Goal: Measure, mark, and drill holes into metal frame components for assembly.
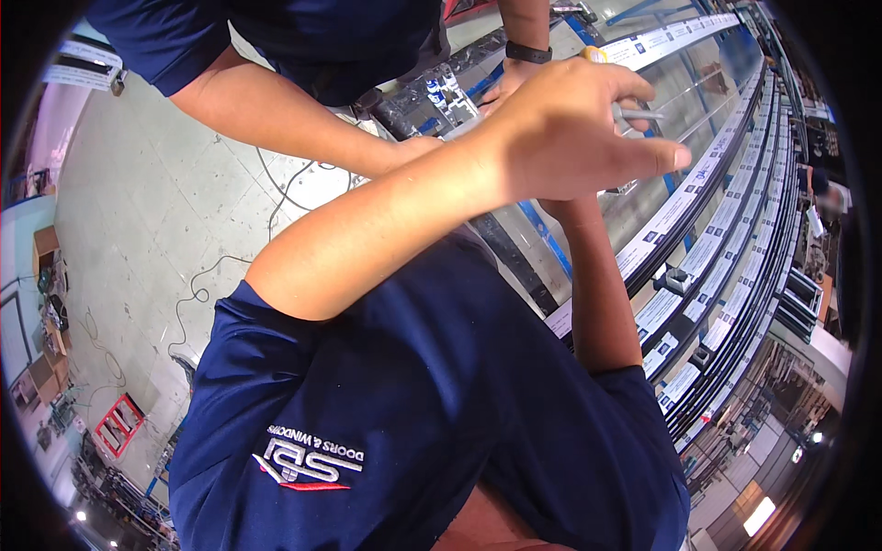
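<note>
A pale tiled floor (pixel 138 211) spreads at left, and long white-and-black rails (pixel 684 207) run along the right. Near them, the left hand (pixel 583 129) curls its fingers around a pale slender object (pixel 650 115), thumb extended. Behind it, the right hand (pixel 571 208) is mostly hidden; its grip cannot be told.

Right hand hidden behind left hand (pixel 577 136), right of centre. Pale slender object (pixel 645 115) there blurred, kind unclear. Co-worker's torso (pixel 317 37) cut off by upper edge.
</note>
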